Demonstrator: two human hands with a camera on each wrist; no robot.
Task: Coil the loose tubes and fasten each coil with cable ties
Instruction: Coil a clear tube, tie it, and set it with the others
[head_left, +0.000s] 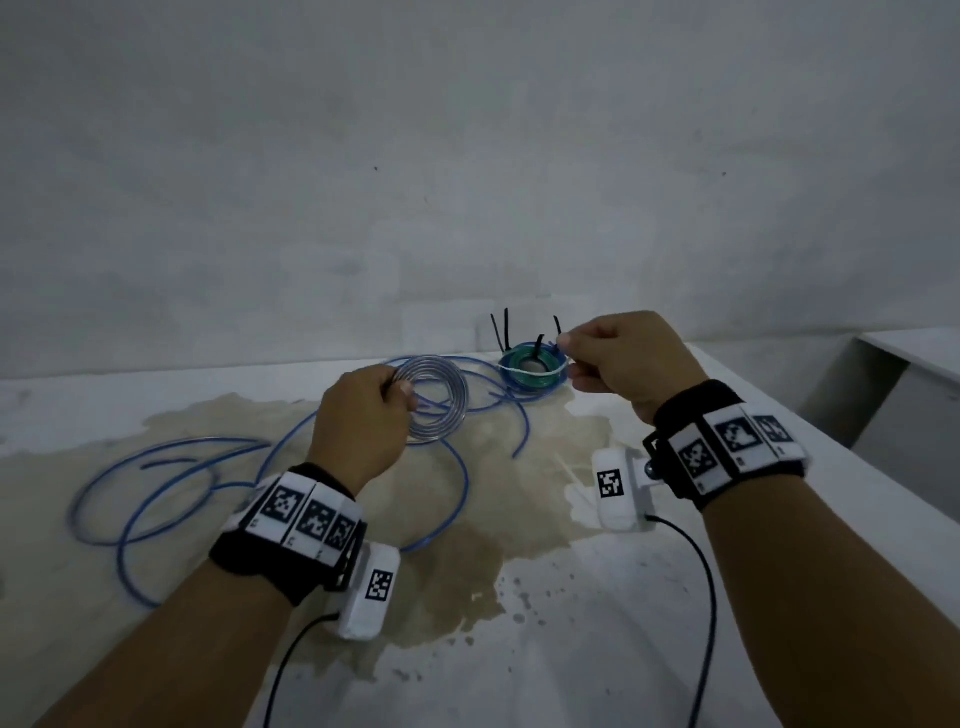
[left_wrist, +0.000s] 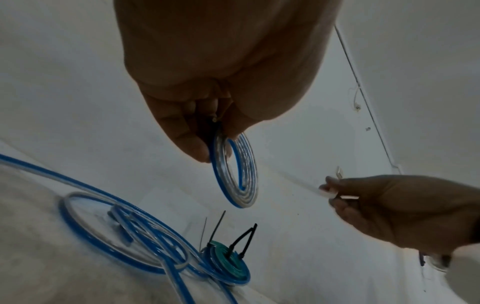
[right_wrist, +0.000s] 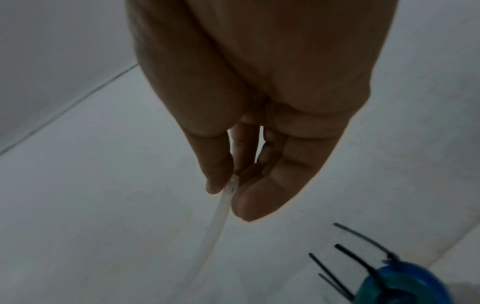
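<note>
1. Gripping a small coil of clear plastic tube (head_left: 435, 397) between curled fingers and thumb, the left hand (head_left: 358, 421) holds it raised above the stained white tabletop (head_left: 545, 597).
2. To its right, the right hand (head_left: 623, 358) pinches a thin white cable tie (head_left: 524, 368) between thumb and forefinger, the other fingers curled.
3. At the far edge, against the wall, lies a finished blue-and-green tube coil (head_left: 532, 371) with black cable ties (head_left: 501, 330) sticking up.
4. Loose blue tubing (head_left: 156, 493) sprawls across the left and middle of the tabletop.
5. Only the left wrist view shows a blue strand wound into the held coil; only the right wrist view shows the tie's slotted head between the fingertips (right_wrist: 218, 185).
6. Open room lies near and to the right, up to the table's right edge.
</note>
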